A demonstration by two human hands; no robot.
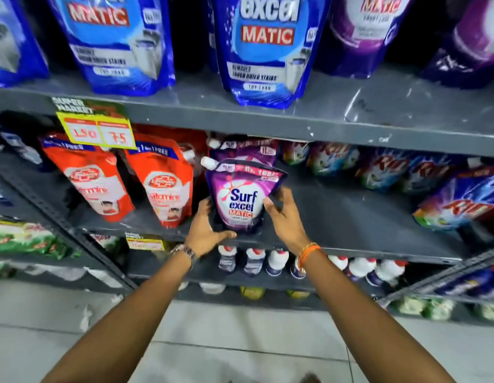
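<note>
A purple Surf Excel Matic pouch [241, 197] with a white cap stands upright on the middle grey shelf [350, 217], near its front edge. My left hand [207, 233] cups the pouch's lower left side, thumb under its base. My right hand [284, 217] wraps the pouch's right side with curled fingers. A second purple pouch [245, 150] stands right behind it. A watch sits on my left wrist and an orange band on my right wrist.
Two red Lifebuoy pouches [163, 186] stand left of the purple pouch, Rin pouches [458, 205] to the right. Blue Surf Excel pouches [267, 48] fill the upper shelf. White bottles [279, 261] line the lower shelf. A yellow price tag [98, 132] hangs at upper left. Tiled floor lies below.
</note>
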